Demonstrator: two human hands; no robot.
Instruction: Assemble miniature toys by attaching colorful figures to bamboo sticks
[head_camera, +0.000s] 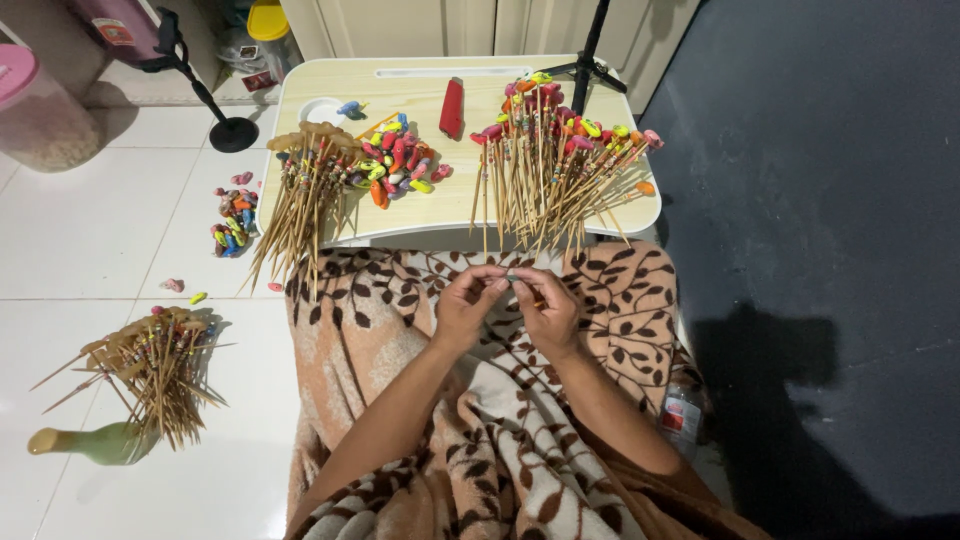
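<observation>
My left hand (465, 302) and my right hand (545, 308) meet over my lap, fingertips pinched together on a small greenish piece on a thin stick (512, 281) between them. Just ahead stands a low pale wooden table (400, 85). On its right side lies a heap of bamboo sticks with coloured tips (550, 155). On its left side lies a bundle of plain-topped sticks (305, 185), and beside it a pile of small coloured pieces (398, 160).
A brown leaf-patterned blanket (480, 430) covers my lap. On the white tiled floor at left are another stick bundle (155, 365), a green vase (95, 442) lying down, and scattered coloured pieces (232, 225). A red flat object (452, 107) lies on the table. A black stand (590, 60) rises behind.
</observation>
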